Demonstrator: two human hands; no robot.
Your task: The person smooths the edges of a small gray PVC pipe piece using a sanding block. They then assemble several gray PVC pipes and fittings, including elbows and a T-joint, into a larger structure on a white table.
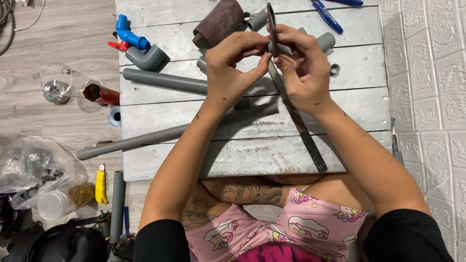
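I have a narrow strip of brown sandpaper [272,26] pinched upright between both hands above the middle of the grey plank surface [340,145]. My left hand [233,65] is curled narrow, thumb and forefinger meeting at the strip's lower edge; my right hand [303,68] is closed on it from the three o'clock side. A sandpaper roll [218,22] lies at eleven o'clock from my hands, grey PVC pipes [165,81] at nine o'clock and below them, a dark flat blade [303,136] at five o'clock. To work this well, I judge I should keep both pinches close together and the strip taut, so it stays straight rather than buckling.
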